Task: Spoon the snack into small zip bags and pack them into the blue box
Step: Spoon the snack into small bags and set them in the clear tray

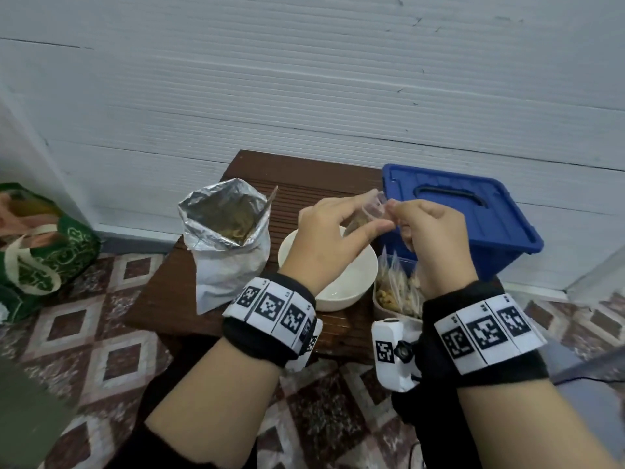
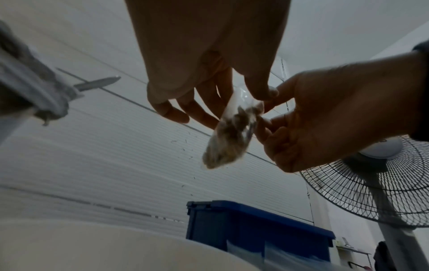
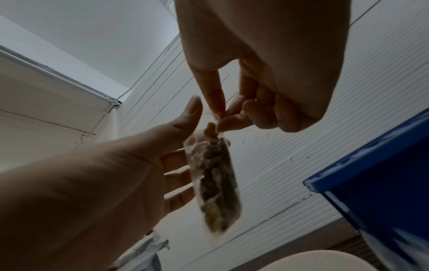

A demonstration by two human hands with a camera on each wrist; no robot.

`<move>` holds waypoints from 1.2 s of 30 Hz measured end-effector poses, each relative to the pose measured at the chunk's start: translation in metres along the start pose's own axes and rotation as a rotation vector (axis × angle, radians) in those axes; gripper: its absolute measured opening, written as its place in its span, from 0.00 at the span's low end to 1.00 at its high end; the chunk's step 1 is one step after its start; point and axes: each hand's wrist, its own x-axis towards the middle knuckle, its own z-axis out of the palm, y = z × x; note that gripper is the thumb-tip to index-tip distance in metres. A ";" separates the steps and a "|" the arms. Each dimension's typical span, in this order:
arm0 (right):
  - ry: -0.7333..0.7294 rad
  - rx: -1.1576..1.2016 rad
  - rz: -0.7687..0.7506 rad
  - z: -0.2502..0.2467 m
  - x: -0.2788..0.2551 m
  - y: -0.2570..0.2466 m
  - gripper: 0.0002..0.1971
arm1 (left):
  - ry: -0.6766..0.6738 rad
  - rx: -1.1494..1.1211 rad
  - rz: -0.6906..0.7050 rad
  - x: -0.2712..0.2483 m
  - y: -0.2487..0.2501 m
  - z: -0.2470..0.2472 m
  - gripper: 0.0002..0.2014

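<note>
A small clear zip bag [image 1: 363,216] partly filled with brown snack hangs between both hands above the white bowl [image 1: 351,282]. My left hand [image 1: 358,218] pinches the bag's top with thumb and forefinger, the other fingers lying behind the bag [image 3: 216,176]. At the top right corner my right hand [image 1: 396,213] pinches the bag's mouth with curled fingers [image 3: 223,119]. The blue box [image 1: 473,214], lid on, stands just behind the hands. An open foil snack bag [image 1: 226,238] stands to the left with a spoon handle [image 1: 272,195] sticking out.
A pale tub [image 1: 380,304] with several filled zip bags stands in front of the blue box on the dark wooden table [image 1: 162,299]. A green bag [image 1: 44,258] lies on the tiled floor at left. A standing fan [image 2: 383,183] is off to the right.
</note>
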 end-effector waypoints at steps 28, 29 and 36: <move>0.017 -0.524 -0.108 -0.035 -0.005 0.025 0.09 | -0.309 -0.127 -0.271 -0.010 -0.034 0.029 0.18; 0.041 -0.506 -0.101 -0.039 -0.003 0.024 0.09 | -0.304 -0.137 -0.280 -0.009 -0.034 0.031 0.21; 0.292 -0.494 -0.067 -0.081 0.003 0.018 0.10 | -0.300 -0.117 -0.288 -0.005 -0.032 0.037 0.15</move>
